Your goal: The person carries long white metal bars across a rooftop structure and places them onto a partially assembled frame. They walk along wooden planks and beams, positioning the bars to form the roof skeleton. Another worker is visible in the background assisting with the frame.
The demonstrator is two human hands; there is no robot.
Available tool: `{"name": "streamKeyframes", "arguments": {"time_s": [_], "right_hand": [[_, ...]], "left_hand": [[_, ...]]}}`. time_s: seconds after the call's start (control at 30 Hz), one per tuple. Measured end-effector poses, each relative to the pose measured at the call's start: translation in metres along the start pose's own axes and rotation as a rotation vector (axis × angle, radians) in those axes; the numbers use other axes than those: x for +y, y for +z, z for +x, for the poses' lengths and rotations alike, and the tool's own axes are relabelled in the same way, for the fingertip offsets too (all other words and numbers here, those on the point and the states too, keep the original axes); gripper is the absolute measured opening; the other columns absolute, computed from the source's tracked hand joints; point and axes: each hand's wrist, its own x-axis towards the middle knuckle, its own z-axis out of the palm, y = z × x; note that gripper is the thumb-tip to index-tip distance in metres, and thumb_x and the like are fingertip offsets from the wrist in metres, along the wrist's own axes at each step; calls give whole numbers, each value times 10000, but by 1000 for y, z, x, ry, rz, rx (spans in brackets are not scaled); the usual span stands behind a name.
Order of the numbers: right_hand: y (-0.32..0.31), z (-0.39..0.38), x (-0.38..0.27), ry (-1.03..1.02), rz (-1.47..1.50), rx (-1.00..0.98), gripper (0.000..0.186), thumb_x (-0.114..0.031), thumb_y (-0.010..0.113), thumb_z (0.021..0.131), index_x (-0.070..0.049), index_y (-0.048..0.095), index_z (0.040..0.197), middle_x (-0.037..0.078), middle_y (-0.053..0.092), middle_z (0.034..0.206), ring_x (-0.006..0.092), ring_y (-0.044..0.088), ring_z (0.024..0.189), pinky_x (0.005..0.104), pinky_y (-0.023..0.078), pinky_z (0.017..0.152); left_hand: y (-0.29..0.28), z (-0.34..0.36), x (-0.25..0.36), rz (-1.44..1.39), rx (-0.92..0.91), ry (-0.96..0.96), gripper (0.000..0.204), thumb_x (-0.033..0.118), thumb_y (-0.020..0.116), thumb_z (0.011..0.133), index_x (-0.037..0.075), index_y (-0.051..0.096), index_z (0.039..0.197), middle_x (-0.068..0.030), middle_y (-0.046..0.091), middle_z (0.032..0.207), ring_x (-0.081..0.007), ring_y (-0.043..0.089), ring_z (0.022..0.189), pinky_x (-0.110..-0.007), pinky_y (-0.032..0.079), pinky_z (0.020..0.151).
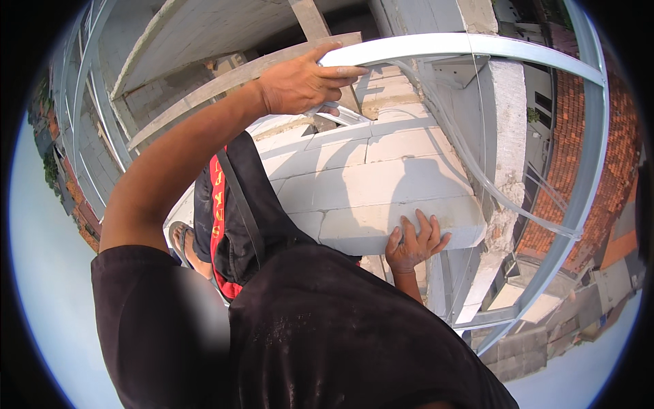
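Observation:
My left hand (306,85) is raised with its fingers wrapped over the end of a pale grey steel bar (436,46) that curves across the top of the view. My right hand (414,242) grips the near edge of a white block (381,221), the top course of a white block wall (368,160); its fingers lie spread over the block's top face. My black shirt fills the lower middle and hides the wall's foot.
A wooden plank (218,82) runs diagonally behind my left hand. A rough concrete column (507,116) stands at the wall's right end. Thin steel frame members (579,198) arc at the right, with red tiled roofs (579,150) far below. My sandalled foot (184,242) shows at the left.

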Motion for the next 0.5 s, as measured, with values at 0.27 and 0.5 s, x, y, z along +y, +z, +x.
{"name": "streamKeyframes", "arguments": {"time_s": [0.27, 0.5], "right_hand": [[1, 3, 0, -16, -24, -19, 340, -376, 524, 929, -154, 782, 930, 68, 660, 1255, 328, 412, 1362, 576, 21, 1226], [7, -2, 5, -31, -75, -3, 363, -441, 489, 951, -208, 768, 944, 50, 657, 1247, 308, 419, 1337, 577, 37, 1229]], "left_hand": [[-8, 3, 3, -8, -90, -69, 248, 462, 631, 914, 245, 749, 899, 114, 543, 1481, -34, 225, 1515, -494, 182, 1299], [-13, 1, -5, -252, 39, -120, 389, 575, 597, 846, 253, 763, 985, 143, 223, 1676, -145, 122, 1569, -521, 102, 1306]]}}
